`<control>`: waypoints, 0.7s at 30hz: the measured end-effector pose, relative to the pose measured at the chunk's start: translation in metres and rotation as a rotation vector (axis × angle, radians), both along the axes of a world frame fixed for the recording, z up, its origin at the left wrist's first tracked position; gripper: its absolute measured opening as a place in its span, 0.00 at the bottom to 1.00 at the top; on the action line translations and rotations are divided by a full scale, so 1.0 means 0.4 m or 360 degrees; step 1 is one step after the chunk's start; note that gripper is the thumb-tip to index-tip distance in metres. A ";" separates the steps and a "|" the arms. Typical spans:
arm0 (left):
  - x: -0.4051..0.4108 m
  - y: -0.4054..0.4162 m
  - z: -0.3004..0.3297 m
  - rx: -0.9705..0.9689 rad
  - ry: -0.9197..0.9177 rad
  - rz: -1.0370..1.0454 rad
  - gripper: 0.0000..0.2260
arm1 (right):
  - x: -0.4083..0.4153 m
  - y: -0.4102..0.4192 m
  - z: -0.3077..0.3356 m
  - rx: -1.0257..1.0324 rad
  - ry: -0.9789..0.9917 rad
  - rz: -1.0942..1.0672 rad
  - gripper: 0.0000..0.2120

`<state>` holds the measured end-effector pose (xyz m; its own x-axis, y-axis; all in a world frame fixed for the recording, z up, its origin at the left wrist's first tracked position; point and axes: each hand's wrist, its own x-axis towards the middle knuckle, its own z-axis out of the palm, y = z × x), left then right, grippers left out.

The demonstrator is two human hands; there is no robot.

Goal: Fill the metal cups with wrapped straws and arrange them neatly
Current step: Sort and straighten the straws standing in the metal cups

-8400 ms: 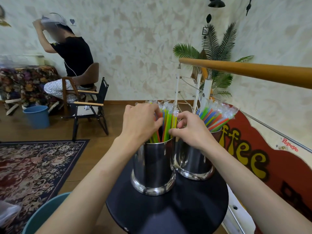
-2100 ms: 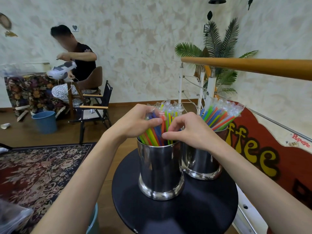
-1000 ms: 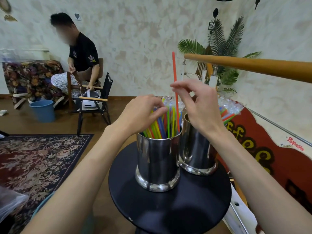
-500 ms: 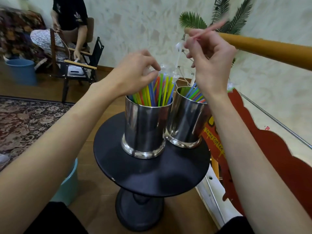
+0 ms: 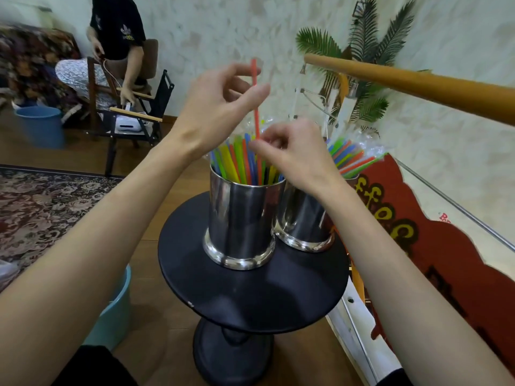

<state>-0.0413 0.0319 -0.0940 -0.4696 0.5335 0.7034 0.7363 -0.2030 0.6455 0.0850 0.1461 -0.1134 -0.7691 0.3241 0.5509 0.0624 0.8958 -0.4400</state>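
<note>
Two shiny metal cups stand side by side on a round black table (image 5: 250, 299). The near cup (image 5: 242, 218) holds several upright coloured straws (image 5: 237, 160). The far cup (image 5: 303, 218) holds wrapped straws (image 5: 351, 157) that lean right. A red straw (image 5: 255, 101) stands tall above the near cup. My left hand (image 5: 220, 107) pinches its upper part between thumb and fingers. My right hand (image 5: 289, 151) pinches its lower part just over the near cup's rim and partly hides the far cup.
A wooden handrail (image 5: 418, 87) crosses the upper right above a red sign board (image 5: 418, 240). A teal bucket (image 5: 117, 310) sits on the floor left of the table. A person sits on a chair (image 5: 122, 87) at the back left, near a blue bin (image 5: 41, 126) and a patterned rug (image 5: 41, 207).
My right hand has come down from beside the handrail to the near cup's rim. My left hand has risen and now pinches the red straw's upper part. The camera view has tilted up.
</note>
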 end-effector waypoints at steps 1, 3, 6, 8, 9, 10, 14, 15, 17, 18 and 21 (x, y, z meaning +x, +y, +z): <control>0.005 -0.001 0.000 0.0007 0.0038 -0.0006 0.15 | -0.002 -0.004 -0.008 0.0053 -0.0106 -0.0011 0.11; 0.012 -0.001 -0.003 0.0006 0.0091 0.0038 0.12 | -0.001 -0.006 -0.016 0.0073 -0.0207 -0.0028 0.11; 0.005 -0.007 -0.006 -0.0064 0.0123 0.0122 0.14 | 0.017 0.010 -0.009 -0.0030 -0.0186 0.0022 0.09; -0.006 -0.017 -0.007 -0.0284 0.0297 0.0187 0.18 | 0.034 0.030 0.002 -0.0112 -0.0094 0.0006 0.10; -0.011 -0.019 -0.009 -0.0419 0.0412 0.0231 0.19 | 0.043 0.042 0.007 -0.0145 -0.0038 -0.0031 0.11; -0.013 -0.021 -0.012 -0.0534 0.0509 0.0276 0.20 | 0.052 0.054 0.012 -0.0166 0.0004 -0.0077 0.11; 0.009 -0.018 -0.026 -0.0790 0.0678 0.0277 0.16 | 0.090 0.085 0.022 -0.0330 -0.0129 -0.0208 0.19; 0.018 -0.018 -0.029 -0.0824 0.0672 0.0238 0.15 | 0.095 0.087 0.022 -0.0392 -0.0198 -0.0223 0.20; 0.034 -0.026 -0.039 -0.0807 0.0607 0.0181 0.11 | 0.094 0.083 0.015 -0.0462 -0.0255 -0.0227 0.20; 0.040 -0.030 -0.045 -0.0770 0.0582 0.0173 0.10 | 0.089 0.079 0.008 -0.0479 -0.0270 -0.0205 0.20; 0.054 -0.034 -0.059 -0.0823 0.0668 0.0227 0.13 | 0.069 0.068 -0.015 -0.0500 -0.0306 -0.0147 0.24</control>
